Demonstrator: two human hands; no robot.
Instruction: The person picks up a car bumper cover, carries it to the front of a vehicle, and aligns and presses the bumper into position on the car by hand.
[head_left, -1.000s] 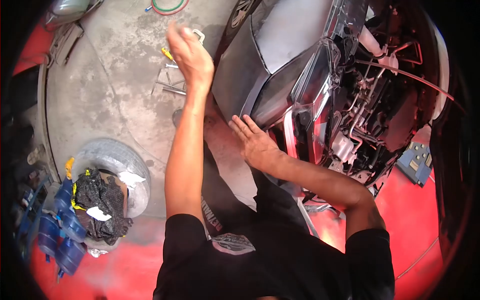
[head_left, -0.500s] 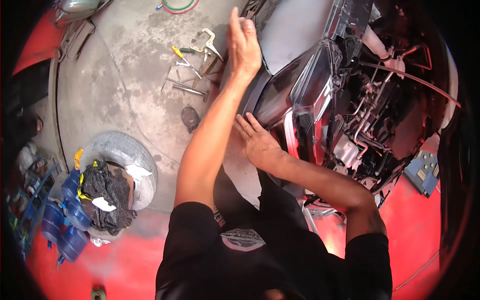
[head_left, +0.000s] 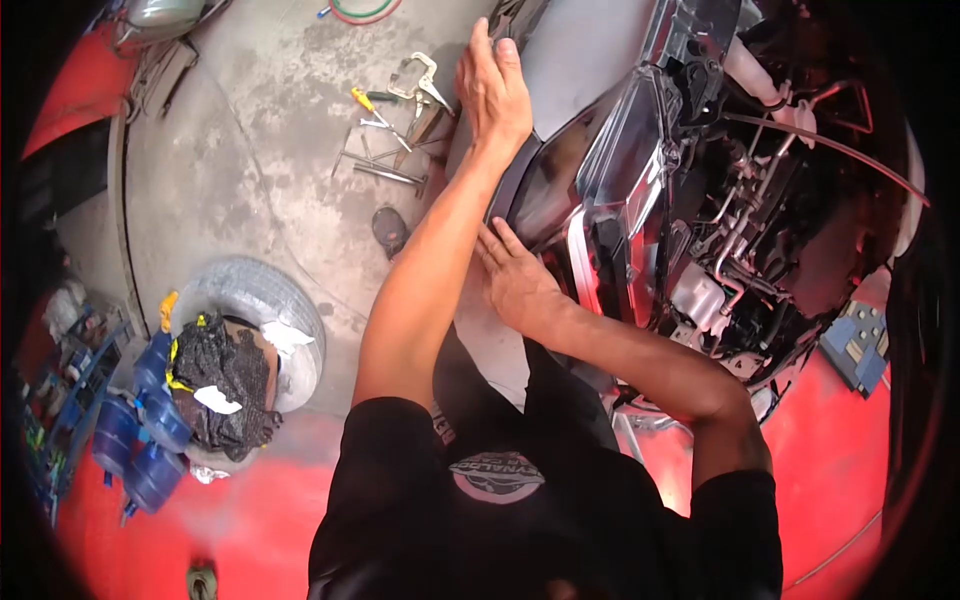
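Observation:
In the head view, my left hand (head_left: pixel 495 98) reaches far forward with fingers stretched out, against the outer edge of the car's dark front bumper (head_left: pixel 548 190). Its palm side is hidden, so how firmly it touches I cannot tell. My right hand (head_left: pixel 522 290) lies nearer my body, fingers extended onto the near end of the same bumper. Neither hand shows a tool. Beside the bumper sits a clear-lensed headlight (head_left: pixel 625 150), and past it the engine bay (head_left: pixel 740 230) lies exposed with pipes and a pale plastic reservoir (head_left: pixel 698 296).
Locking C-clamp pliers (head_left: pixel 426 78), a yellow-handled screwdriver (head_left: pixel 363 99) and metal T-handle tools (head_left: pixel 390 173) lie on the concrete floor. At left are a tire (head_left: pixel 250 285) with a black bag (head_left: pixel 225 385) and blue bottles (head_left: pixel 155 480). A blue-grey block (head_left: pixel 857 345) sits at right.
The view has shifted slightly, so floor items appear a little further right. My left thumb and fingers have changed angle slightly. Both hands stay along the bumper.

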